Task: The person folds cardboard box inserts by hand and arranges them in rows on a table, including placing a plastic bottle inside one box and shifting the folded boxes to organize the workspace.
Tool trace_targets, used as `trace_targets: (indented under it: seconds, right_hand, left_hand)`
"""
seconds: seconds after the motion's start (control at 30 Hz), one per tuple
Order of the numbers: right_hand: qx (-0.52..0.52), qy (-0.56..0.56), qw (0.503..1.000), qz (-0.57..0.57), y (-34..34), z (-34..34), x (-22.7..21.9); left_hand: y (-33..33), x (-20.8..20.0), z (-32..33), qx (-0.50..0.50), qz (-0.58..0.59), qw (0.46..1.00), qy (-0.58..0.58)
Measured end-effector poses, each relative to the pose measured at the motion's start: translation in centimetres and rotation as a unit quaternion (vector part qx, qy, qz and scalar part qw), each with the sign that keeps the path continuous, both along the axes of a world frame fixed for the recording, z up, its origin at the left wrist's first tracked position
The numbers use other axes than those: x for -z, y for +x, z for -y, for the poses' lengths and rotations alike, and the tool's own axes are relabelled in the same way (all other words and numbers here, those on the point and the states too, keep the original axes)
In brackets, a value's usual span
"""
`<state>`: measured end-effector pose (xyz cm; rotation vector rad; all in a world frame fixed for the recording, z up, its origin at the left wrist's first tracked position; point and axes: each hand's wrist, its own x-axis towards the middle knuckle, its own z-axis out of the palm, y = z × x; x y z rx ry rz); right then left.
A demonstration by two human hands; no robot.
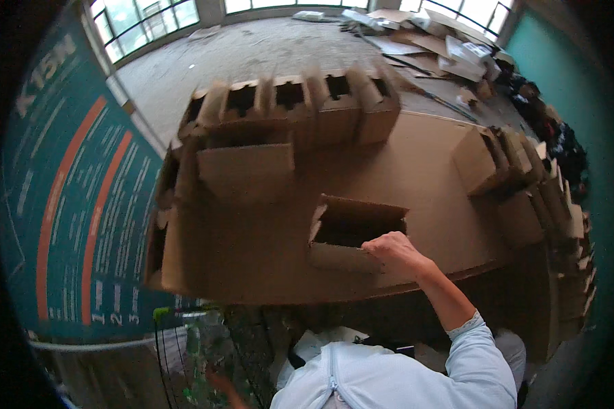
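An open-topped cardboard box point(348, 258) stands on the large cardboard sheet in front of me, its inside dark. My right hand point(392, 249) is closed over the box's near right rim, fingers pressed together on the wall. My left hand point(220, 379) is low at the left, blurred and dim, beside a wire-sided holder point(167, 351) with clear and green plastic-looking contents point(205, 341). Its fingers are too smeared to read. Another open box point(245, 163) sits farther back on the left, in front of a row of similar boxes point(334, 112).
More cardboard boxes point(481, 160) line the sheet's point(423, 157) right side, with stacked cardboard pieces point(573, 266) beyond. A green printed panel point(82, 184) rises on the left. Flattened cardboard and scraps point(430, 44) lie heaped on the floor by the windows.
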<state>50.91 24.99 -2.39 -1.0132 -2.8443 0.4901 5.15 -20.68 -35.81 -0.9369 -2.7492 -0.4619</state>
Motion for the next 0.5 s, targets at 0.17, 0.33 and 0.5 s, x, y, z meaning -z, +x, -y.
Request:
trace_targets:
  seconds: [0.17, 0.33, 0.5]
  right_hand:
    - [-0.062, -0.054, 0.994, 0.07, -7.8, 3.1, 0.5]
    - [-0.041, -0.037, 0.998, 0.037, -9.1, 4.1, 0.3]
    - [0.004, -0.047, 0.998, 0.04, -8.2, 5.1, 0.6]
  left_hand:
    - [4.3, 6.6, 6.2, -0.092, 0.241, 0.924, -0.283]
    - [8.2, 10.3, 6.4, -0.047, 0.313, 0.879, -0.357]
    - [8.9, 11.0, 6.3, -0.022, 0.352, 0.849, -0.393]
